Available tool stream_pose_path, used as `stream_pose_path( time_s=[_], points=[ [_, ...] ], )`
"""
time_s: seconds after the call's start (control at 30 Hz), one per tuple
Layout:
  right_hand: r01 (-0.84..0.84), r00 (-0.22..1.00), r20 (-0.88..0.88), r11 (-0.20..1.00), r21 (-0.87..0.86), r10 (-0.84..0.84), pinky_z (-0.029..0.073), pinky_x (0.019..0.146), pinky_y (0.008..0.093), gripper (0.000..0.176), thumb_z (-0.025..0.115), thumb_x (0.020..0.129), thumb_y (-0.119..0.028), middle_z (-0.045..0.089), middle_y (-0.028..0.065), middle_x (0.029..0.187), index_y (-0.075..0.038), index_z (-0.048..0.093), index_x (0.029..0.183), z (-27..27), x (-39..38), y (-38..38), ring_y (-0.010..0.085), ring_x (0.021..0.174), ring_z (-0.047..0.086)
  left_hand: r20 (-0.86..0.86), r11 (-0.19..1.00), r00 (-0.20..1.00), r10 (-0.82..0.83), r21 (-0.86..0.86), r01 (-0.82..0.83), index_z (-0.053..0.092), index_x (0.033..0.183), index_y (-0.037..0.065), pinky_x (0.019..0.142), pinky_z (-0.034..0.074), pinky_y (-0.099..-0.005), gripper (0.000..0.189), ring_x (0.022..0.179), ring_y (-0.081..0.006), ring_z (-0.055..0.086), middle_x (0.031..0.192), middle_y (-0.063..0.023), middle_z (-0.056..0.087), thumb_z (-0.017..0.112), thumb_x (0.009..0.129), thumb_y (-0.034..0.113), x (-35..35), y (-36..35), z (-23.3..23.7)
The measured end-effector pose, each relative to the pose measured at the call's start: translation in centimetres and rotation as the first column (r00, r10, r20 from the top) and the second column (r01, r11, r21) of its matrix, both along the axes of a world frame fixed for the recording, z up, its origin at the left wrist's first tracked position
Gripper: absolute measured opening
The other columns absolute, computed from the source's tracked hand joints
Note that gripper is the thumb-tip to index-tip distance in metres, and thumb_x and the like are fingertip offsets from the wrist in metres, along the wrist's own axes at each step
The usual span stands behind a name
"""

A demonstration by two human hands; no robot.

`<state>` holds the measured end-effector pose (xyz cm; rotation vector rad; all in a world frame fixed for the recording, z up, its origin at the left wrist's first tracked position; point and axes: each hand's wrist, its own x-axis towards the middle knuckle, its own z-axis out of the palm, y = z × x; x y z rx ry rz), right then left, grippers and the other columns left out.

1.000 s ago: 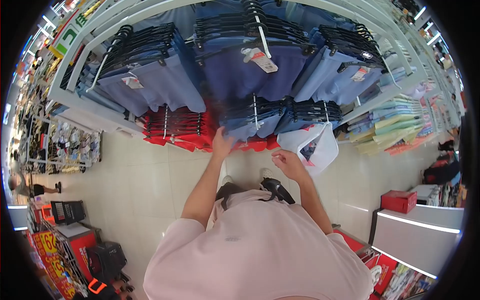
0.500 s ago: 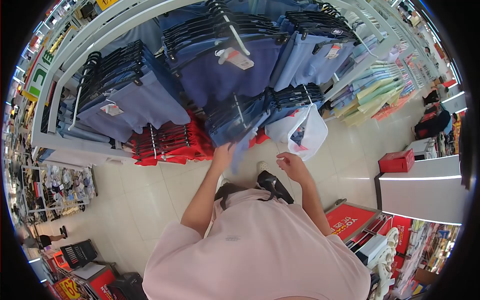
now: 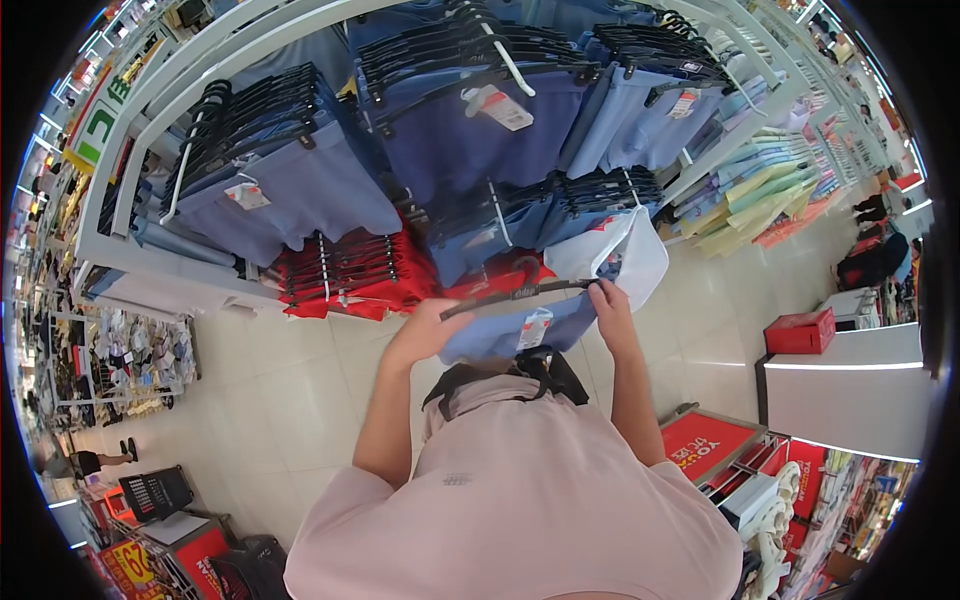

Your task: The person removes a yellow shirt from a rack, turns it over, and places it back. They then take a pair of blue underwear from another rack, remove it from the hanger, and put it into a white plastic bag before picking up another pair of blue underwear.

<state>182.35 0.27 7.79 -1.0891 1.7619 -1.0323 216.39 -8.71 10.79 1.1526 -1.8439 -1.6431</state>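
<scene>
Left hand (image 3: pixel 425 332) and right hand (image 3: pixel 613 308) grip opposite ends of a dark hanger (image 3: pixel 555 288), fingers closed. Blue garment (image 3: pixel 485 336) hangs from it, between the hands. White garment (image 3: pixel 648 262) just beyond right hand; red garments (image 3: pixel 410 272) beyond left.

Head-worn view, wide and round-edged, facing forward and down, pink shirt (image 3: pixel 545 500) close below

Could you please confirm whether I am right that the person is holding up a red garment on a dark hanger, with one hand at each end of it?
Not quite: the garment is blue, not red, as the head view shows. It is on a dark hanger, with the left hand at one end and the right hand at the other.
</scene>
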Motion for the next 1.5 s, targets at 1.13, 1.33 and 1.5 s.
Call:
stream_pose_path(
  time_s=[1.13,1.33,1.5],
  points=[
    [-0.023,0.928,-0.321,0.828,-0.56,-0.192,0.05,0.078,0.0341,0.018,0.064,0.093,-0.012,0.066,0.01,0.095,0.0,0.066,0.106,8.8,6.9,0.8,0.0215,0.084,0.064,-0.129,0.918,0.959,0.254,-0.279,-0.281,0.061,0.112,0.0,0.072,0.048,-0.027,0.024,0.082,-0.0105,0.061,0.082,-0.0052,0.065,0.066,0.091,0.012,-3.2,4.1,5.9],
    [-0.515,0.847,-0.341,0.786,-0.341,0.407,0.049,0.074,0.037,0.016,0.065,0.088,-0.013,0.067,0.0149,0.089,-0.001,0.067,0.097,9.1,11.3,0.6,0.0298,0.08,0.063,-0.042,0.954,0.997,0.061,-0.29,-0.071,0.05,0.138,0.003,0.097,0.049,-0.0361,0.055,0.111,-0.0278,0.066,0.127,-0.0174,0.064,0.069,0.087,0.008,-4.6,6.0,5.5],
    [-0.558,0.826,-0.271,0.783,-0.276,0.494,0.046,0.069,0.0386,0.015,0.064,0.089,-0.015,0.066,0.0144,0.081,-0.001,0.068,0.092,8.4,11.4,1.0,0.0298,0.076,0.061,0.001,0.959,1.0,-0.017,-0.282,0.016,0.051,0.137,0.005,0.091,0.049,-0.0407,0.058,0.107,-0.0366,0.065,0.126,-0.0209,0.063,0.072,0.085,0.018,-4.4,6.9,5.2]
  ],
)
